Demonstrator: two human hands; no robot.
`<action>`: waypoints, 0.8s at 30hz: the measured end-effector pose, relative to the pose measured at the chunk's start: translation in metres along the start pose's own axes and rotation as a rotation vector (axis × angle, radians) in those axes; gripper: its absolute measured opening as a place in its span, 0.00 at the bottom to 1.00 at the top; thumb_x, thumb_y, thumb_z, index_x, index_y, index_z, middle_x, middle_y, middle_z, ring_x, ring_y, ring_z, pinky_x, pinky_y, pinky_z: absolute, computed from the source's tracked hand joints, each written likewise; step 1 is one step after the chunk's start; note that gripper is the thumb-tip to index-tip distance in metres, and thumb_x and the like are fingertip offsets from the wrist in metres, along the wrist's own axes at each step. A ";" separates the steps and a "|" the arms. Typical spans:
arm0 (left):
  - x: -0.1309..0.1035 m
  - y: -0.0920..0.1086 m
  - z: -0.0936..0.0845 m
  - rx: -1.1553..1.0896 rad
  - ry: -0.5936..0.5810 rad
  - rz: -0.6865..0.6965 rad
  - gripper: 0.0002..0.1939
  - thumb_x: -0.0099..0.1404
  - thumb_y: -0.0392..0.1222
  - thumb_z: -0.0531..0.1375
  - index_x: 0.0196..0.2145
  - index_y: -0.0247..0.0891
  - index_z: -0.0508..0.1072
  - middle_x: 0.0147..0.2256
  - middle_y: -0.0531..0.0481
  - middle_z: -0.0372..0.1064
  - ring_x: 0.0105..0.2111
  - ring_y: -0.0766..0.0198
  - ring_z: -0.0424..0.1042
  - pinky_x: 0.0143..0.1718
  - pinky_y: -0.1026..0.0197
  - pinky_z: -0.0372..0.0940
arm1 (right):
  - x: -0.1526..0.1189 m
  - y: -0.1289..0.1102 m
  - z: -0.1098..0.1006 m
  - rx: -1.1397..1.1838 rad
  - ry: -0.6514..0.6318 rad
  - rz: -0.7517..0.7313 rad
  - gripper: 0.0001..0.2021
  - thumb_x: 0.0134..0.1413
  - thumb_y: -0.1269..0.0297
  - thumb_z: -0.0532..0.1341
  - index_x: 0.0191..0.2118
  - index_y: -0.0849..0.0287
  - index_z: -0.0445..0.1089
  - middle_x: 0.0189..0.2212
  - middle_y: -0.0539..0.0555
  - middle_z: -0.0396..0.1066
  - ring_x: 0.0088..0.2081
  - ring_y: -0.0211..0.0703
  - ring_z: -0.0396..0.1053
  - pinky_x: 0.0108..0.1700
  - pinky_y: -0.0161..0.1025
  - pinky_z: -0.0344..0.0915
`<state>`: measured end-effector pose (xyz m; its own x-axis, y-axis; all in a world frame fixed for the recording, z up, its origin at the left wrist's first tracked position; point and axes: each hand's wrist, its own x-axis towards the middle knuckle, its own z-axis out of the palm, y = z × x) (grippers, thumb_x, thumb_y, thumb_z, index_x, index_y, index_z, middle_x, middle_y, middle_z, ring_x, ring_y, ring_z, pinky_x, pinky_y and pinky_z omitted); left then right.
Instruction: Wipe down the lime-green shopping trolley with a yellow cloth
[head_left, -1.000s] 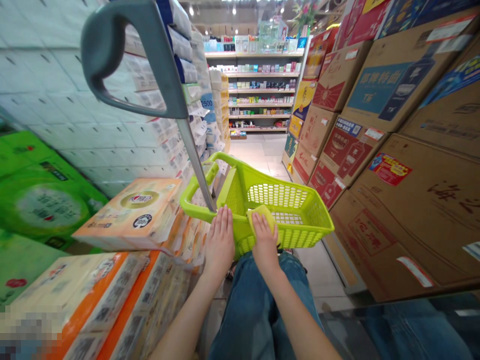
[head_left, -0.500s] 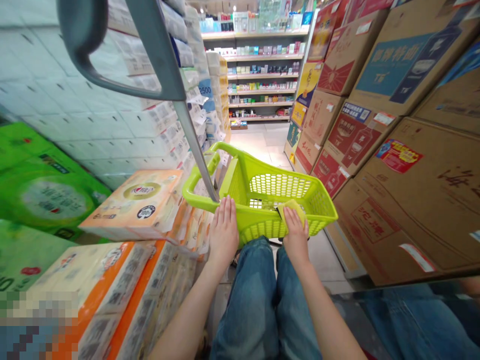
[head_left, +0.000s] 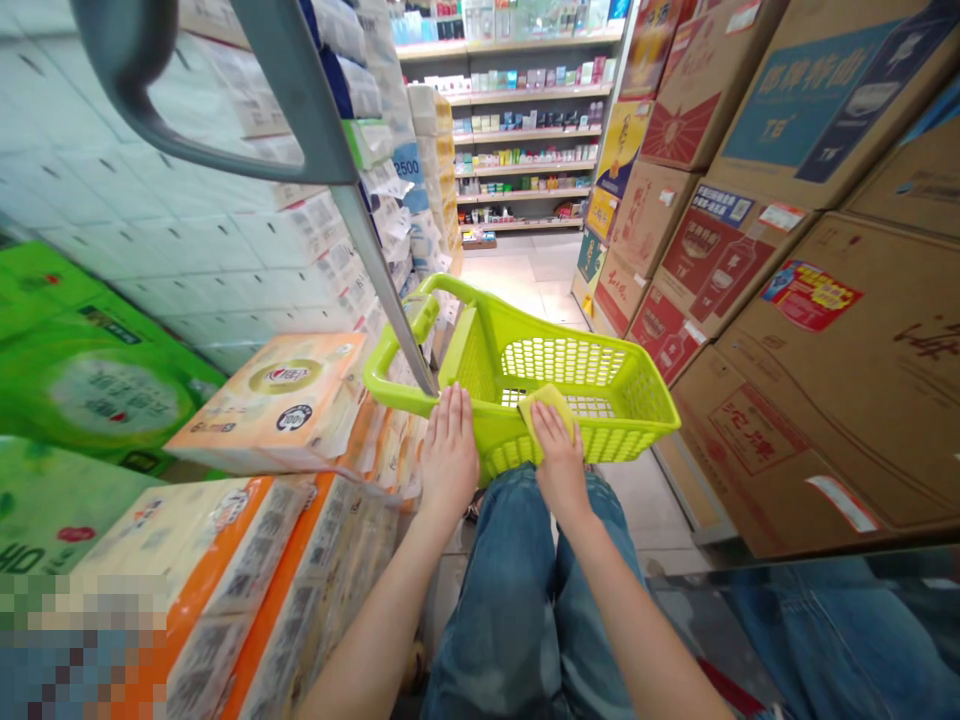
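A lime-green plastic shopping basket (head_left: 570,355) with perforated walls stands in front of my knees. A metal pole (head_left: 382,280) with a grey handle (head_left: 289,90) rises at its left end. My left hand (head_left: 450,450) lies flat on the basket's near side by the pole, fingers stretched out towards the rim. In my right hand (head_left: 561,470) is a yellow sponge (head_left: 541,398), pressed against the near rim around the middle of the basket. My fingers cover part of the sponge. Inside, the basket shows its bare slotted bottom.
Tissue packs (head_left: 274,400) are stacked close on the left, with a white wall of packages behind. Cardboard cartons (head_left: 810,400) rise on the right. Shelves of small goods (head_left: 525,130) stand at the aisle's far end. Tiled floor (head_left: 525,270) runs between.
My right hand has slid left along the near rim with the sponge, from near the right end to the middle. My left hand stays on the same spot. The view has shifted slightly.
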<state>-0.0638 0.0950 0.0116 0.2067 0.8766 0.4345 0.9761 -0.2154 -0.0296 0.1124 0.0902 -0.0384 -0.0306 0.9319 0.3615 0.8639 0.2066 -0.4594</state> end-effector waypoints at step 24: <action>-0.001 -0.002 0.004 -0.011 0.019 0.022 0.39 0.61 0.28 0.50 0.68 0.24 0.45 0.69 0.35 0.44 0.70 0.53 0.38 0.69 0.47 0.45 | -0.010 0.045 -0.009 -0.094 0.063 0.151 0.44 0.41 0.84 0.47 0.69 0.55 0.52 0.68 0.51 0.54 0.69 0.42 0.47 0.69 0.54 0.35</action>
<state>-0.0661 0.0967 0.0077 0.2264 0.8632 0.4513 0.9705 -0.2394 -0.0291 0.1564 0.0873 -0.0554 0.1319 0.9291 0.3454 0.8994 0.0343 -0.4358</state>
